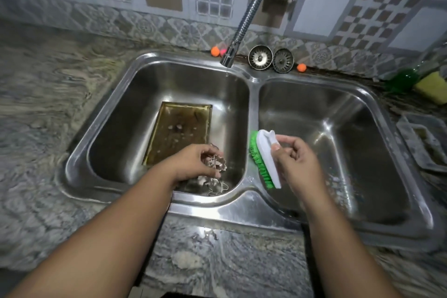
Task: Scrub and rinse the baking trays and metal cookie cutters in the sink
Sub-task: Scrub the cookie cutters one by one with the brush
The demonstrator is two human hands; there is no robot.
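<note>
A gold-coloured baking tray lies flat in the left basin of the steel double sink, with water drops on it. My left hand hovers over the basin's near right corner and pinches a metal cookie cutter. More cookie cutters lie on the basin floor just below it. My right hand holds a white scrub brush with green bristles above the divider, bristles facing left toward the cutter.
The flexible tap spout ends over the left basin's back edge, dripping. Two sink strainers and small orange balls lean at the back rim. A green bottle and yellow sponge sit at far right, a grey tray beside the right basin.
</note>
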